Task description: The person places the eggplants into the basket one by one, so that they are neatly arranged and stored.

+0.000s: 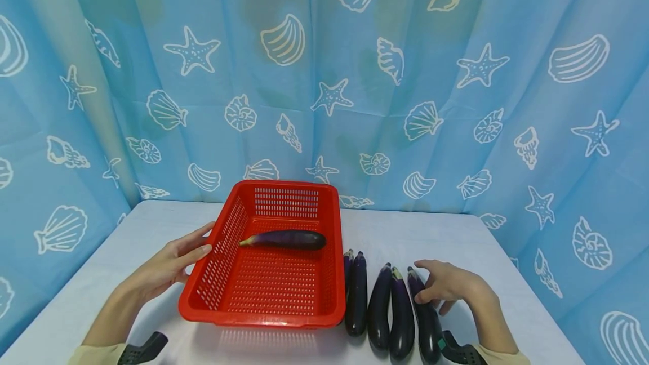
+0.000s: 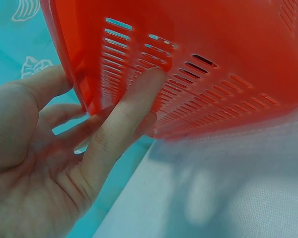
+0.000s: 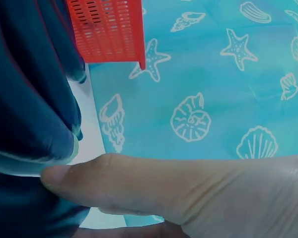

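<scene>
A red plastic basket (image 1: 274,320) with slotted walls stands on the table, one eggplant (image 1: 291,239) lying across its floor. My left hand (image 1: 169,261) is at the basket's left side, fingers fairly straight. In the left wrist view, one fingertip (image 2: 151,77) touches the slotted wall and another meets the rim. To the basket's right, several dark eggplants (image 1: 401,320) lie side by side, stems pointing away. Over the upper part of the rightmost eggplant (image 1: 428,325) is my right hand (image 1: 448,285), fingers spread about it, its thumb (image 3: 114,181) against it. That eggplant still lies on the table.
A white cloth covers the table (image 1: 167,218). Behind and at both sides hangs a blue curtain (image 1: 329,139) with white shells and starfish. The basket's right wall partly hides the nearest eggplant (image 1: 347,263). Dark wrist devices (image 1: 144,349) show at both sleeves.
</scene>
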Demonstrator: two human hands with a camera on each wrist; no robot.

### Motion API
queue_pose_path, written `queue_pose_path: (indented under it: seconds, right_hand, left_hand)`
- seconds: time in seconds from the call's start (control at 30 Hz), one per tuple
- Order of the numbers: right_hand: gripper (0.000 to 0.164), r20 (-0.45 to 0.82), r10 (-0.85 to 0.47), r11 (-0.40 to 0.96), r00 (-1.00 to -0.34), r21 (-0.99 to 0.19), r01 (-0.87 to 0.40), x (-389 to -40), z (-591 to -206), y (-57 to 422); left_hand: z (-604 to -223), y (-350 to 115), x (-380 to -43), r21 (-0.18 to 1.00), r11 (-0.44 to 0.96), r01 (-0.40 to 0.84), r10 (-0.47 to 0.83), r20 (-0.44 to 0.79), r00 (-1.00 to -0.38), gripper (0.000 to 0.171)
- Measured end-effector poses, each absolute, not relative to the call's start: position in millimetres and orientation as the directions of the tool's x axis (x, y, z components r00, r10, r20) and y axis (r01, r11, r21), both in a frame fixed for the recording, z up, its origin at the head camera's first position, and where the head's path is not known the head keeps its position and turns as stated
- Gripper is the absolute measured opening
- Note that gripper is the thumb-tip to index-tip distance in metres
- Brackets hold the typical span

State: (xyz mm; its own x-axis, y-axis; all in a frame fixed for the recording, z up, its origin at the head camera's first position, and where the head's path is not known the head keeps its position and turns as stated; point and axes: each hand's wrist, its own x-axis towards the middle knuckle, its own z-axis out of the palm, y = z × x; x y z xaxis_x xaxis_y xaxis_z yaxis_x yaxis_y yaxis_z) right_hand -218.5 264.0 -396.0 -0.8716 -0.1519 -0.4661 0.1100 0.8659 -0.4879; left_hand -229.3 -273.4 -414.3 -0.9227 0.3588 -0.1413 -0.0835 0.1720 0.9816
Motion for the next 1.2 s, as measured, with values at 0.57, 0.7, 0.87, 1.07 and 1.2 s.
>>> queue_pose_path:
  seconds: [0.57, 0.7, 0.87, 1.07, 1.2]
  right_hand:
    - [0.066, -0.242, -0.185, 0.931, -0.952, -0.353, -0.091, -232.4, -405.2, 272.2]
    - [0.069, -0.277, -0.19, 0.925, -0.942, -0.371, -0.078, -230.0, -402.2, 275.7]
    - [0.072, -0.328, -0.181, 0.923, -0.927, -0.381, -0.045, -226.7, -398.5, 278.7]
    - [0.075, -0.386, -0.156, 0.914, -0.909, -0.405, 0.016, -226.6, -399.6, 279.9]
    - [0.075, -0.412, -0.135, 0.912, -0.901, -0.408, 0.049, -226.6, -401.1, 280.1]
  left_hand:
    - [-415.8, -273.2, -229.7, 0.982, 0.169, -0.09, 0.359, -0.146, -0.922, 0.06]
    - [-414.6, -273.1, -229.6, 0.981, 0.17, -0.089, 0.359, -0.146, -0.922, 0.06]
    - [-413.2, -272.8, -229.6, 0.98, 0.178, -0.086, 0.358, -0.146, -0.922, 0.06]
    - [-413.4, -273.0, -229.9, 0.98, 0.18, -0.089, 0.351, -0.149, -0.925, 0.06]
    - [-414.1, -273.5, -229.2, 0.981, 0.168, -0.094, 0.362, -0.15, -0.92, 0.06]
